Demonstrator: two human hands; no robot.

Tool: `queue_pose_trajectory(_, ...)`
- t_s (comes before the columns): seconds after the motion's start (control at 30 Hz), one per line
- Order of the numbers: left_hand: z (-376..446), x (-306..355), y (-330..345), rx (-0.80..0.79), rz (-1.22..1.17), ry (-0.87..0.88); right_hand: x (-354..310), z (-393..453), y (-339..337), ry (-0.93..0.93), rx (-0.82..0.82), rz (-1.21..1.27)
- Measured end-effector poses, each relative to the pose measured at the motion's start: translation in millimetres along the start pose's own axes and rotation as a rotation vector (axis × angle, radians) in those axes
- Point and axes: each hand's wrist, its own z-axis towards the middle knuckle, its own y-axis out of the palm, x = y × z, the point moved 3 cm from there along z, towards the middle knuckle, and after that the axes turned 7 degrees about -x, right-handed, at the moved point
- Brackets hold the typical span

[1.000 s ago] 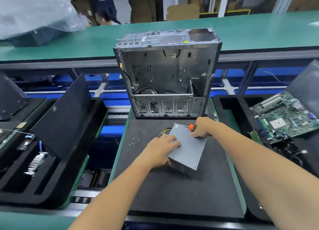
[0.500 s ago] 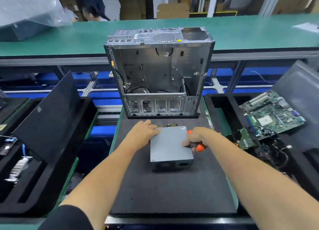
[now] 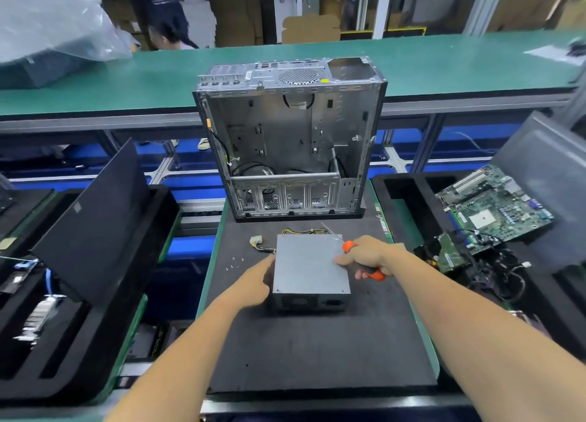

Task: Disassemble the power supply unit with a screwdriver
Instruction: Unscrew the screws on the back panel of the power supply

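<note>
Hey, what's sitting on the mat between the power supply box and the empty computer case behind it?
In the head view, the bundle of yellow and black cables from the power supply unit lies there, before the computer case, with the screwdriver shaft reaching over that strip.

Head-worn view, forward and down onto black mat (image 3: 317,342).

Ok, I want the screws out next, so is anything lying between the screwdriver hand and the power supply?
Nothing visible. The right hand grips the orange screwdriver and already rests on the top right of the power supply. The left hand touches its left side. Its lid is bare; the loose screws lie left on the mat.
</note>
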Motion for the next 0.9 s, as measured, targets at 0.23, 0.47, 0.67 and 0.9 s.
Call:
queue_pose_trajectory(0.23, -13, 15, 6, -0.185, 0.013, -0.026, -5, -6, 8, -0.061, -0.105, -0.138)
queue_pose_trajectory(0.47, -16, 20, 14, -0.09, -0.055, 0.061, 4, -17, 18, -0.045, -0.165, -0.486)
queue_pose_trajectory(0.67, -20, 28, 16, -0.071, -0.126, 0.062, 0, -18, 16, -0.125, -0.109, -0.461)
queue_pose_trajectory(0.9, -20, 62, -17, 0.097, -0.233, -0.019, -27, -27, -21, -0.186, -0.096, -0.184)
